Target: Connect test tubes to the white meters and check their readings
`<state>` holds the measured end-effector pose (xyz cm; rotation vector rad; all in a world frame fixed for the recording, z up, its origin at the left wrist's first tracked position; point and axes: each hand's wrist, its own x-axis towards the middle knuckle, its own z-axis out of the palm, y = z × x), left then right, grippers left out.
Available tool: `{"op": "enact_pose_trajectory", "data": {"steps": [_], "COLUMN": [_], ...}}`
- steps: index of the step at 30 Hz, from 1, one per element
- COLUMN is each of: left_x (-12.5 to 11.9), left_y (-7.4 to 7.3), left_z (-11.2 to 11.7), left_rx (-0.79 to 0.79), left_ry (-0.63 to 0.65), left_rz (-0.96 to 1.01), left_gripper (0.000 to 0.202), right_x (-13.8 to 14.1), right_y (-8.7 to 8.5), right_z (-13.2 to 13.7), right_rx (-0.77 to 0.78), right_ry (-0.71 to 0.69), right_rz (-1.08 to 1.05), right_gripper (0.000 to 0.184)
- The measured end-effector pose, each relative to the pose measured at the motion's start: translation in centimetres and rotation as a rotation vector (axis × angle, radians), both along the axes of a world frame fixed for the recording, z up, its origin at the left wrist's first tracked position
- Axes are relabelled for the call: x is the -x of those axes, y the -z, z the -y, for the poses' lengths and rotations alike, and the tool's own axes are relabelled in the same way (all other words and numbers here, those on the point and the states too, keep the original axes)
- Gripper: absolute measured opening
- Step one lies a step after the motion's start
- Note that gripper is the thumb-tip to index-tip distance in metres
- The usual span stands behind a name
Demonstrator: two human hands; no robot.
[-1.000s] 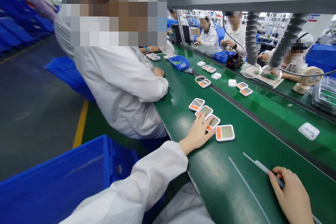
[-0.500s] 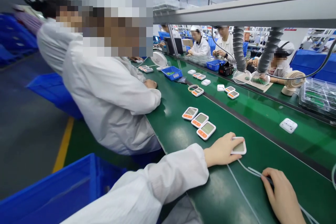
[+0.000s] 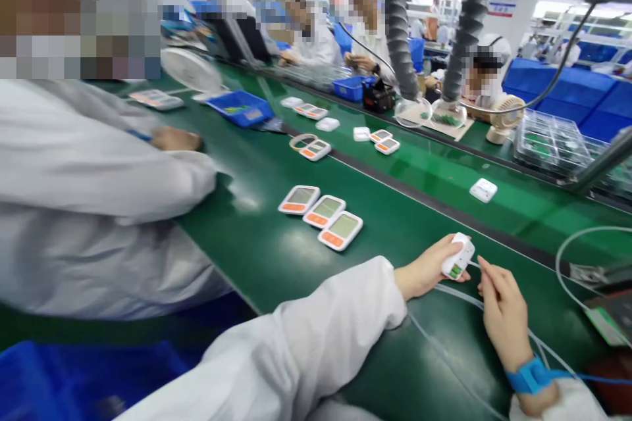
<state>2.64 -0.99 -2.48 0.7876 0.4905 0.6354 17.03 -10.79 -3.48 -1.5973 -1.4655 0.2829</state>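
My left hand (image 3: pixel 434 270) grips a small white digital display unit (image 3: pixel 459 254), its back turned up and green showing in an opening at its lower end. Close beside it, my right hand (image 3: pixel 503 306) is closed with thumb and fingers pinched. A thin whitish piece shows between its fingertips and the unit, but what it holds is mostly hidden. A blue wrist strap (image 3: pixel 530 375) with a cord is around my right wrist. Pale tubing (image 3: pixel 451 352) runs over the green bench under both hands. Left of them, three display units (image 3: pixel 340 231) with orange buttons lie screen up, touching or overlapping.
Along the green belt (image 3: pixel 429 177) lie several more white units. A blue tray (image 3: pixel 241 108), a tape-like ring (image 3: pixel 303 141) and clear trays (image 3: pixel 550 138) stand farther off. Two ducts (image 3: pixel 402 46) hang ahead. A co-worker's sleeve (image 3: pixel 99 171) rests at left.
My left hand has lifted the unit and turned it from screen side to back. My right hand has moved up beside it; the dark object seen in it earlier no longer shows. The view has shifted right.
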Motion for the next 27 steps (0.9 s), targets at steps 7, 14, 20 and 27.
{"op": "enact_pose_trajectory", "data": {"steps": [7, 14, 20, 27], "left_x": [0.6, 0.5, 0.6, 0.6], "left_y": [-1.5, -1.5, -1.8, -1.7], "left_z": [1.0, 0.8, 1.4, 1.4], "left_rx": [-0.159, -0.160, -0.207, -0.272], "left_ry": [0.099, 0.075, 0.107, 0.105], "left_rz": [-0.063, -0.052, -0.071, -0.112], "left_gripper": [0.061, 0.062, 0.060, 0.059], "right_x": [0.4, 0.4, 1.1, 1.1], "right_y": [-0.7, -0.8, -1.9, -1.9], "right_z": [0.0, 0.2, 0.6, 0.7], "right_rx": [-0.017, 0.012, -0.067, -0.095], "right_ry": [0.041, 0.035, 0.010, -0.002], "right_rz": [-0.035, 0.009, 0.052, 0.063], "right_gripper": [0.028, 0.031, 0.027, 0.024]}}
